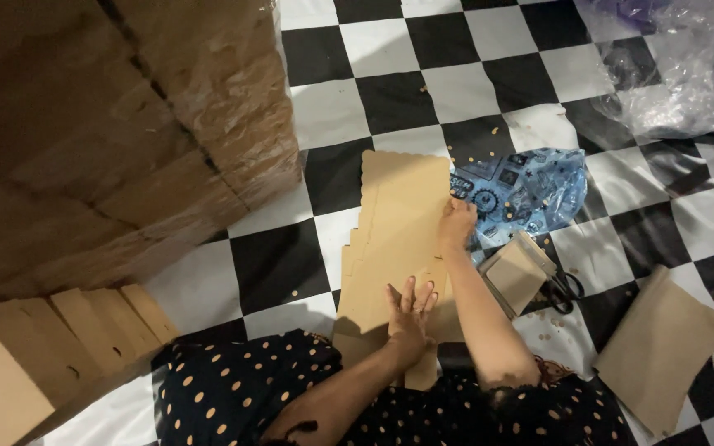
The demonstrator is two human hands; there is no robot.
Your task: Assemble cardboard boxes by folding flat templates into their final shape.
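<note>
On checkered floor (278,264), hands (411,318) flattening scalloped-edged cardboard sheets (398,223)

home packing floor, stacked cartons (126,124)

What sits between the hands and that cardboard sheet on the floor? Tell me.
Nothing visible. The left hand lies flat on the cardboard sheet, and the right hand touches its right edge. The scissors and blue plastic bag lie off to the right.
</note>
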